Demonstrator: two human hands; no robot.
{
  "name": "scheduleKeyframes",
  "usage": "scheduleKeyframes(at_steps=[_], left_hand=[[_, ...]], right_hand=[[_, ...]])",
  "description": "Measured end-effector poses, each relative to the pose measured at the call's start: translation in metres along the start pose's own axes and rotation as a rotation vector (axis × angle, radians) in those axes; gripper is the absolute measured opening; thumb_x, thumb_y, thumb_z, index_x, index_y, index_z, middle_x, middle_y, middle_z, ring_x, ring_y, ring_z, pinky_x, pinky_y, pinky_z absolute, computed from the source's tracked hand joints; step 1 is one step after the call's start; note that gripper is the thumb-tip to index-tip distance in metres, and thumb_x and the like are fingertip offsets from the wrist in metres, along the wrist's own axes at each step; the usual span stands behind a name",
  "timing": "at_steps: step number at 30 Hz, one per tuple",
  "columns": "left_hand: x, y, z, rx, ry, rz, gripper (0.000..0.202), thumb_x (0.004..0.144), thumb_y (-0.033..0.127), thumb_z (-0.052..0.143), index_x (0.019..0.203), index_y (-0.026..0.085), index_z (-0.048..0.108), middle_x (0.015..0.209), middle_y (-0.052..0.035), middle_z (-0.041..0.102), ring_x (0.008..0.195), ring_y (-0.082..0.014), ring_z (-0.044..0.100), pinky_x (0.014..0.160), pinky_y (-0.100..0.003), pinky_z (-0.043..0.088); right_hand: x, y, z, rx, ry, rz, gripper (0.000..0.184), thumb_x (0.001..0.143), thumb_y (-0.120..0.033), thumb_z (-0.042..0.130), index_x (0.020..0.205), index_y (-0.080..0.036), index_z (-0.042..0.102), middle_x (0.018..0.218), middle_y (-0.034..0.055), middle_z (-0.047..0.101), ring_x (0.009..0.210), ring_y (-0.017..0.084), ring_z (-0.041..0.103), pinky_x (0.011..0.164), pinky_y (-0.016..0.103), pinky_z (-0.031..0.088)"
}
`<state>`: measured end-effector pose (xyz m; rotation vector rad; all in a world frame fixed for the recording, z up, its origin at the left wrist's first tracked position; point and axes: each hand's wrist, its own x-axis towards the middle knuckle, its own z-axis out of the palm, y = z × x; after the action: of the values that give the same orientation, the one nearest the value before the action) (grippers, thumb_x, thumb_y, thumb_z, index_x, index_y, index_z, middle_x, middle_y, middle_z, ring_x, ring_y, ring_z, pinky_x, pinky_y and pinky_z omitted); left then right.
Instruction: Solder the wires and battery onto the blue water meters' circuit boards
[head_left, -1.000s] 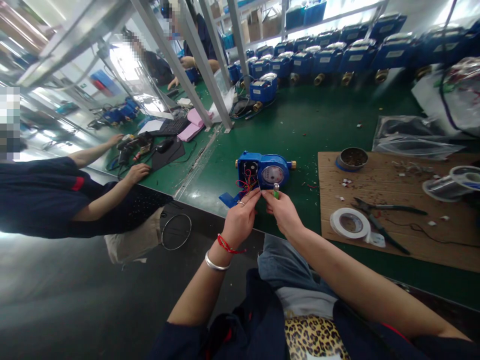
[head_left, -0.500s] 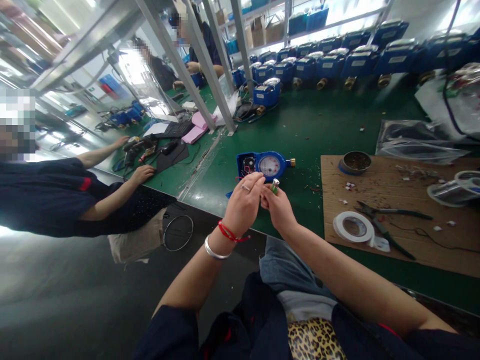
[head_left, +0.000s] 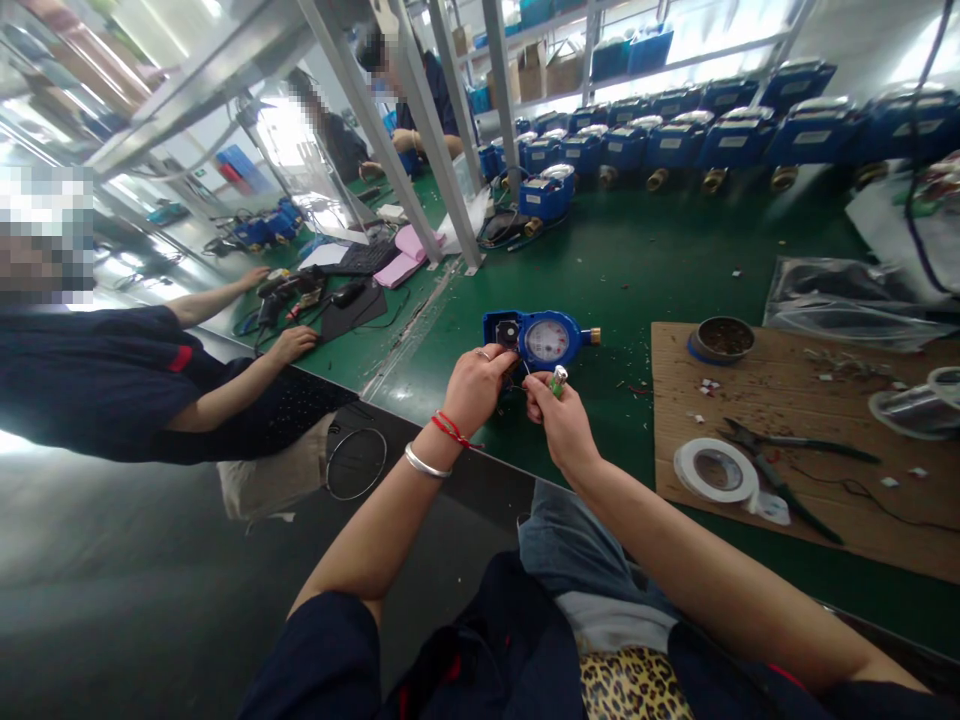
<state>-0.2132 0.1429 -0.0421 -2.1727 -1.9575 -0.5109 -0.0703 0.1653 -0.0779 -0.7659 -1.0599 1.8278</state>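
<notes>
Right hand (head_left: pixel 566 425) is gripping a green-handled tool (head_left: pixel 557 382), seemingly working at the blue round-dialled meter (head_left: pixel 549 340), next needing steadiness; left hand (head_left: pixel 474 392) is hiding its grip.

The green bench (head_left: pixel 622 260) bears a blue meter (head_left: pixel 549 340) and cardboard (head_left: pixel 795 405).

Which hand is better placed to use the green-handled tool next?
Probably the right hand: it holds the green-handled tool close beside the blue meter, while the left hand has its fingers at the meter's near edge.
</notes>
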Motion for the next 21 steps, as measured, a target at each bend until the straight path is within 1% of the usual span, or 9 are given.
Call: scheduleKeyframes(at_steps=[2, 3, 5, 7, 11, 13, 15, 18, 21], left_hand=[[0.002, -0.001, 0.0, -0.038, 0.012, 0.018, 0.024, 0.09, 0.012, 0.047, 0.1, 0.016, 0.068, 0.106, -0.0085, 0.066, 0.095, -0.02, 0.061, 0.089, -0.032, 0.046], [0.002, -0.002, 0.0, -0.048, 0.019, 0.018, 0.02, 0.09, 0.015, 0.049, 0.096, 0.015, 0.068, 0.105, -0.0087, 0.066, 0.095, -0.0205, 0.061, 0.089, -0.032, 0.046], [0.004, -0.003, 0.001, -0.054, 0.026, 0.011, 0.019, 0.091, 0.023, 0.052, 0.094, 0.013, 0.067, 0.103, -0.0096, 0.066, 0.095, -0.0217, 0.061, 0.09, -0.034, 0.047], [0.004, -0.005, 0.001, -0.064, 0.012, 0.009, 0.02, 0.092, 0.026, 0.051, 0.093, 0.013, 0.066, 0.101, -0.0099, 0.065, 0.095, -0.0218, 0.061, 0.09, -0.034, 0.047], [0.004, -0.007, 0.005, -0.116, 0.024, -0.049, 0.018, 0.091, 0.015, 0.048, 0.098, 0.017, 0.065, 0.101, -0.007, 0.064, 0.095, -0.0193, 0.06, 0.088, -0.032, 0.048], [0.004, -0.008, 0.007, -0.153, 0.035, -0.078, 0.02, 0.089, 0.012, 0.049, 0.094, 0.019, 0.066, 0.104, -0.0055, 0.064, 0.096, -0.0189, 0.059, 0.088, -0.032, 0.048], [0.004, -0.01, 0.009, -0.206, 0.037, -0.104, 0.019, 0.087, 0.012, 0.05, 0.085, 0.018, 0.068, 0.107, -0.0052, 0.065, 0.098, -0.019, 0.059, 0.09, -0.032, 0.047], [0.006, -0.015, 0.006, -0.321, -0.002, -0.138, 0.02, 0.086, 0.012, 0.05, 0.082, 0.016, 0.069, 0.107, -0.0061, 0.066, 0.101, -0.0185, 0.06, 0.094, -0.032, 0.047], [0.011, -0.018, -0.001, -0.408, -0.08, -0.134, 0.028, 0.09, 0.016, 0.043, 0.082, 0.015, 0.07, 0.104, -0.0066, 0.067, 0.1, -0.0177, 0.061, 0.095, -0.031, 0.047]], right_hand=[[0.0, 0.002, 0.0, -0.038, -0.008, -0.018, 0.025, 0.079, -0.044, 0.062, 0.079, -0.02, 0.055, 0.058, -0.006, 0.041, 0.049, 0.007, 0.037, 0.047, 0.023, 0.03], [0.0, 0.003, 0.001, -0.06, -0.011, -0.029, 0.026, 0.08, -0.044, 0.062, 0.079, -0.02, 0.055, 0.058, -0.0059, 0.042, 0.049, 0.007, 0.038, 0.047, 0.023, 0.03], [0.0, 0.005, 0.001, -0.109, -0.01, -0.05, 0.026, 0.081, -0.045, 0.061, 0.079, -0.019, 0.056, 0.058, -0.0057, 0.042, 0.05, 0.008, 0.038, 0.048, 0.023, 0.031], [0.001, 0.007, 0.001, -0.16, -0.003, -0.07, 0.027, 0.082, -0.046, 0.059, 0.079, -0.019, 0.056, 0.058, -0.0055, 0.043, 0.05, 0.008, 0.039, 0.049, 0.023, 0.031], [0.002, 0.008, 0.0, -0.263, -0.011, -0.102, 0.027, 0.083, -0.046, 0.058, 0.08, -0.019, 0.057, 0.058, -0.0052, 0.044, 0.052, 0.009, 0.039, 0.051, 0.024, 0.032], [0.001, 0.005, 0.002, -0.304, -0.024, -0.115, 0.026, 0.084, -0.044, 0.058, 0.08, -0.019, 0.058, 0.059, -0.0047, 0.045, 0.054, 0.01, 0.04, 0.053, 0.024, 0.032], [0.0, 0.0, 0.005, -0.355, -0.043, -0.137, 0.024, 0.084, -0.041, 0.058, 0.079, -0.018, 0.059, 0.061, -0.0044, 0.046, 0.056, 0.01, 0.04, 0.056, 0.024, 0.033], [0.0, -0.006, 0.011, -0.483, -0.073, -0.225, 0.023, 0.087, -0.037, 0.054, 0.077, -0.018, 0.057, 0.064, -0.0034, 0.048, 0.06, 0.011, 0.041, 0.06, 0.024, 0.033], [0.001, -0.01, 0.016, -0.632, -0.094, -0.309, 0.022, 0.088, -0.032, 0.05, 0.072, -0.018, 0.054, 0.069, -0.0017, 0.052, 0.064, 0.011, 0.043, 0.063, 0.024, 0.033]])
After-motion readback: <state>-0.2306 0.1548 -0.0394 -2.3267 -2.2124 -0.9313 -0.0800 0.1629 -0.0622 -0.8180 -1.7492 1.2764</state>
